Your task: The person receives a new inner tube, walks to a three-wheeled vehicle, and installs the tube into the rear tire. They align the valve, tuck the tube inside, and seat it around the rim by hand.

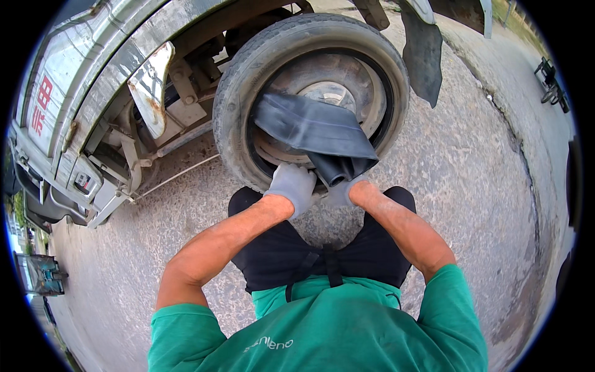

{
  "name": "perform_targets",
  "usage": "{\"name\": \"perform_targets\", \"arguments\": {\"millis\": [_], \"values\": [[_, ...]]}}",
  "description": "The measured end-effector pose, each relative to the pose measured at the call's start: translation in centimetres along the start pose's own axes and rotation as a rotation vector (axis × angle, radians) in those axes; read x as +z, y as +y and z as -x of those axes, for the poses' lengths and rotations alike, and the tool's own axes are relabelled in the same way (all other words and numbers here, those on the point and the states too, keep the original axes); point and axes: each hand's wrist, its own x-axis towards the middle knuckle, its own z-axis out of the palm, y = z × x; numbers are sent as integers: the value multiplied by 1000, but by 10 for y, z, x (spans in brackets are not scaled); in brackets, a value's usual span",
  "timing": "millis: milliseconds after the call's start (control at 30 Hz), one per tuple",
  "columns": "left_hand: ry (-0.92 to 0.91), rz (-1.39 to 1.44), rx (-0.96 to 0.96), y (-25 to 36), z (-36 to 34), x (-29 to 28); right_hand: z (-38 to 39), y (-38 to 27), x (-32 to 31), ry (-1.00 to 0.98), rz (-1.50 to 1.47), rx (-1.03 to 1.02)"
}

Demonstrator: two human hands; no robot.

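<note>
A large dusty tyre (228, 111) stands upright before me, with a rusty wheel (310, 74) inside it. Across the wheel's face hangs a folded, flat black rubber inner tube (310, 124), its lower end curled open near my hands. My left hand (294, 185), in a light grey glove, is closed at the tyre's lower inner edge; its fingertips are hidden. Just to the right, my right hand (341, 193), gloved alike, is beneath the curled end of the tube. The rubber covers its fingers, so their grip does not show.
A worn white truck body (65, 93) reaches over the left, with metal brackets (152, 93) and a thin rod (180, 178) by the tyre. A black mud flap (423, 59) hangs right of the tyre. Cracked concrete ground (477, 204) lies around; a teal vehicle (43, 274) stands far left.
</note>
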Motion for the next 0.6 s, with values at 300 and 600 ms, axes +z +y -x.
{"name": "perform_targets", "arguments": {"millis": [300, 600], "values": [[-38, 117, -107, -8, 4, -18, -12, -29, 1, 345, -474, -177], [-139, 89, -62, -16, 1, -17, 40, -2, 13, 655, -680, 69]]}}
